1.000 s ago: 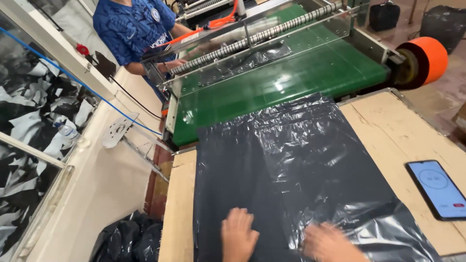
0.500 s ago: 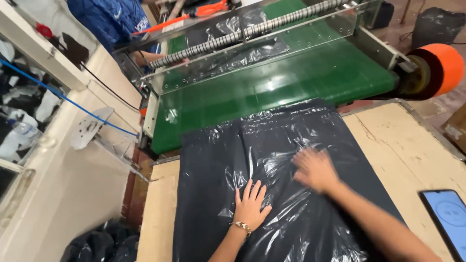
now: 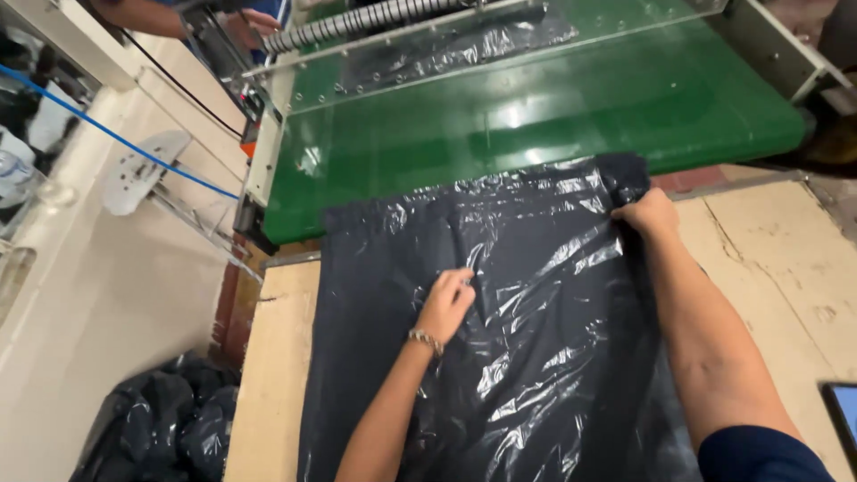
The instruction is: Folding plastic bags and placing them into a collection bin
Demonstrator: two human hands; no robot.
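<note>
Black plastic sheet (image 3: 500,330) is lying across the wooden table (image 3: 768,259), centre frame. Your left hand (image 3: 444,303) is pressing it flat, fingers loosely curled. Your right hand (image 3: 649,214) is pinching its upper right corner. Green conveyor belt (image 3: 536,116) is sitting above; another person's hand (image 3: 250,22) upper left.
</note>
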